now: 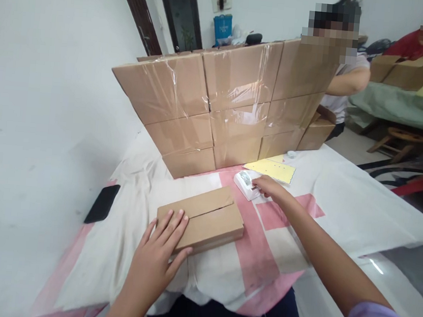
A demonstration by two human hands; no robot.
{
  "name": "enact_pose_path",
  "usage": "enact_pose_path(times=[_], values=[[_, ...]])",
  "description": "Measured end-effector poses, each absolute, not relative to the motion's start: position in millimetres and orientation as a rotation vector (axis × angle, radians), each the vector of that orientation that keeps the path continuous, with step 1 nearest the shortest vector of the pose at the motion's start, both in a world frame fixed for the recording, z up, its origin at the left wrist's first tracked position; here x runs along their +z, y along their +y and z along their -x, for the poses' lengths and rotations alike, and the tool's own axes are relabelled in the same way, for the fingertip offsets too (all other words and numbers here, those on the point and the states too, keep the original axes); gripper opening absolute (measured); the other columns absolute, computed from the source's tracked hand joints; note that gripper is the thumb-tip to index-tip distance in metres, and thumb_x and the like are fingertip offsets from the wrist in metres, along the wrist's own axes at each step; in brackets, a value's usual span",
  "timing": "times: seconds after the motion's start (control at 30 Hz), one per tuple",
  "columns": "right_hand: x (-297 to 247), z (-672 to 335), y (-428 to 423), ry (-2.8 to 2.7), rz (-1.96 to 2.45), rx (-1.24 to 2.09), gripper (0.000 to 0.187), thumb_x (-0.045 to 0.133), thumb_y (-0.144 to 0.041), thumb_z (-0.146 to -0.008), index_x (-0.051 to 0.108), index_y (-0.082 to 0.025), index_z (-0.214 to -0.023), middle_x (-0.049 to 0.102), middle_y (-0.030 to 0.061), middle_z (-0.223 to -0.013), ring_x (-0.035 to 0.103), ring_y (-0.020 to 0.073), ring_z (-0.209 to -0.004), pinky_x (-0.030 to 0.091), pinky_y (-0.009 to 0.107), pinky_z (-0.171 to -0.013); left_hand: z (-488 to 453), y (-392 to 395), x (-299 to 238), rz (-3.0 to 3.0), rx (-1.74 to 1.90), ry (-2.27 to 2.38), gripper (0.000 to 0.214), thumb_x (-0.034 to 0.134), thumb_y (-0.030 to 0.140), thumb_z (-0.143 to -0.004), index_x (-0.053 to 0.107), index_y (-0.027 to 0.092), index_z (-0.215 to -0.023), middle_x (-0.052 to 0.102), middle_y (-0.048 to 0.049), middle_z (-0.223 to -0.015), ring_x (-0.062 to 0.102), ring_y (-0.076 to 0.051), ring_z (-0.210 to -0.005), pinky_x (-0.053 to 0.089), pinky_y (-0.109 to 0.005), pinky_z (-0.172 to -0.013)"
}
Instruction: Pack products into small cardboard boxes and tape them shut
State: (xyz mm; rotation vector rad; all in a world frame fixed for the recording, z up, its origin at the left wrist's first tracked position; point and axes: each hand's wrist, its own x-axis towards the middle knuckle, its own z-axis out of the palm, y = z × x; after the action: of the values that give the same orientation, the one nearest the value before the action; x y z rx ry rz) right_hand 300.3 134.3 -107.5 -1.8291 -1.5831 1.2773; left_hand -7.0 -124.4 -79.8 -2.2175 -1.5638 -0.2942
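A flat brown cardboard box (pixel 206 217) lies on the cloth-covered table (pixel 341 199) in front of me, its top flaps closed with a seam showing. My left hand (pixel 158 255) rests flat on the box's near left corner, fingers stretched out. My right hand (pixel 266 185) reaches forward to a white tape dispenser (pixel 245 183) just beyond the box; its fingers are curled on the dispenser's right end.
A wall of taped cardboard boxes (pixel 231 101) stands stacked across the back of the table. A yellow sheet (pixel 275 169) lies behind the dispenser, a black phone (pixel 102 203) at the left edge. Two other people sit beyond the stack at the right.
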Motion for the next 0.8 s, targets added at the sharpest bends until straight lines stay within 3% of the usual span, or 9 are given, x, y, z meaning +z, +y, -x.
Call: enact_pose_path(times=[0.1,0.23,0.37,0.57,0.8], values=[[-107.3,-299.1,141.6,-1.561,1.896,1.303,0.014,0.065,-0.016,-0.074,0.052,-0.019,-0.069,0.046,-0.0017,-0.048,0.040,0.0125,-0.040,0.029,0.028,-0.045,8.2,-125.5,-82.9,2.213,-0.310,-1.572,0.063,0.051,0.040,-0.103,0.034,0.019,-0.160,0.051,-0.0063,-0.159,0.044,-0.029,-0.148,0.026,-0.043,-0.120],[-107.1,-298.4,136.4,-1.542,1.853,1.287,0.014,0.061,-0.019,-0.081,0.051,-0.019,-0.072,0.052,0.0013,-0.052,0.049,0.0147,-0.044,0.035,0.027,-0.046,9.1,-125.9,-84.3,2.219,-0.335,-1.576,0.063,0.051,0.039,-0.103,0.034,0.019,-0.161,0.051,-0.0061,-0.159,0.044,-0.029,-0.148,0.026,-0.043,-0.120],[-110.5,-298.6,126.0,-1.533,1.721,1.265,0.016,0.060,-0.022,-0.085,0.053,-0.018,-0.071,0.060,0.0062,-0.065,0.058,0.0168,-0.058,0.045,0.027,-0.054,8.9,-125.6,-85.3,2.220,-0.366,-1.569,0.065,0.053,0.039,-0.102,0.034,0.019,-0.161,0.052,-0.0067,-0.159,0.045,-0.030,-0.147,0.028,-0.043,-0.119],[-123.8,-307.3,112.3,-1.547,1.473,1.210,0.022,0.061,-0.027,-0.082,0.053,-0.020,-0.063,0.058,0.0060,-0.077,0.059,0.0196,-0.082,0.051,0.028,-0.073,8.9,-126.2,-86.8,2.217,-0.413,-1.554,0.067,0.053,0.037,-0.102,0.031,0.021,-0.162,0.052,-0.0063,-0.158,0.045,-0.029,-0.148,0.028,-0.042,-0.120],[-133.7,-326.5,109.9,-1.547,1.241,1.384,0.017,0.057,-0.033,-0.083,0.056,-0.020,-0.072,0.057,0.0018,-0.075,0.058,0.0158,-0.066,0.051,0.030,-0.067,10.8,-126.5,-87.0,2.230,-0.414,-1.546,0.066,0.054,0.038,-0.101,0.034,0.019,-0.161,0.052,-0.0080,-0.159,0.043,-0.029,-0.149,0.026,-0.042,-0.122]])
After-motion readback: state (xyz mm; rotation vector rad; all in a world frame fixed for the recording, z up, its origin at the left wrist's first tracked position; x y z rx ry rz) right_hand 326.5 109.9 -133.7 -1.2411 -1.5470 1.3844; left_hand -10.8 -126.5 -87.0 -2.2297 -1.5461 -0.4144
